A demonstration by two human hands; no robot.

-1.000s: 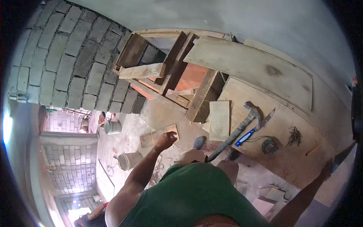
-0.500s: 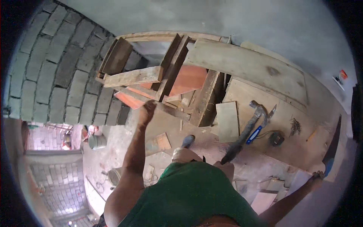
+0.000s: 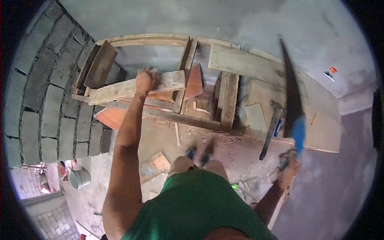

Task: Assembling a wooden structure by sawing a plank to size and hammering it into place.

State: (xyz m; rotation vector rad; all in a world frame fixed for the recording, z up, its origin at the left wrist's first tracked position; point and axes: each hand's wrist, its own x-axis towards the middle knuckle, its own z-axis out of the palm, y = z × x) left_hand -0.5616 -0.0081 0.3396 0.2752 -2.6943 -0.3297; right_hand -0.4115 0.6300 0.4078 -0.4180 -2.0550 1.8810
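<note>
My left hand [image 3: 145, 82] is closed over a short wooden board [image 3: 114, 91], which lies aslant across the left part of a timber frame [image 3: 176, 117]. The thumb side and part of the fingers are hidden by the hand itself. Out to the right, my right hand [image 3: 289, 166] grips the blue handle of a handsaw [image 3: 294, 98]. Its long dark blade points up and away, slightly blurred, above the plywood top. Beneath the frame, reddish-orange sheets [image 3: 110, 117] show through the gaps.
On the plywood top [image 3: 326, 132] lie a hammer [image 3: 270, 132], a blue-handled knife [image 3: 277, 128], a pale board piece [image 3: 256, 117] and a pencil [image 3: 314, 119]. A wide plank [image 3: 240, 60] rests behind them. A block wall [image 3: 36, 80] bounds the left; a bucket [image 3: 79, 178] stands on the floor.
My left hand has moved from the frame's front rail up onto the short board. My right hand has lifted the saw off the right side and swung it inward, blade upward.
</note>
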